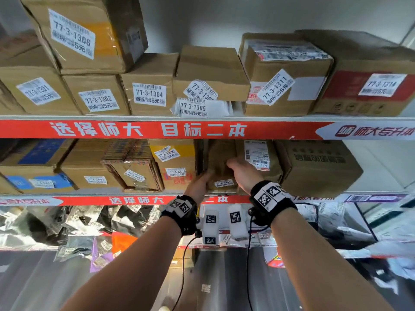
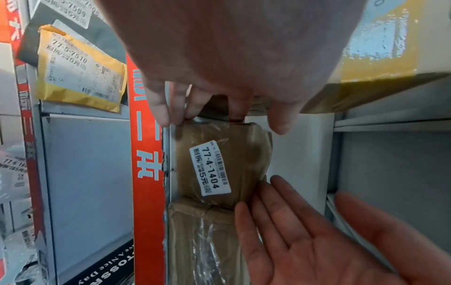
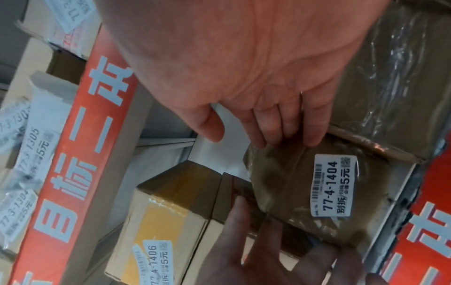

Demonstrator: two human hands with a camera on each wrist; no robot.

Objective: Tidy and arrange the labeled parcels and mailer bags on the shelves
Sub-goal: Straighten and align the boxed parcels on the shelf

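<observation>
A brown, tape-wrapped parcel [image 1: 221,169] labelled 77-4-1404 stands upright at the front of the middle shelf, between two boxes. My left hand [image 1: 198,181] lies against its left side with straight fingers; in the left wrist view the fingertips [image 2: 165,115] touch the parcel [image 2: 244,154] at its edge. My right hand [image 1: 241,172] rests on the upper right of the parcel, palm flat and fingers extended [image 3: 280,131] over the parcel's edge [image 3: 292,183]. Neither hand curls round it. From the right wrist, the left hand [image 3: 256,241] shows at the bottom.
To the left stands box 77-4-1406 [image 1: 175,162], to the right a taped box with a white shipping label [image 1: 258,158] and a large carton [image 1: 318,167]. Labelled boxes fill the upper shelf [image 1: 157,129]. Mailer bags [image 1: 67,223] lie piled on the shelf below.
</observation>
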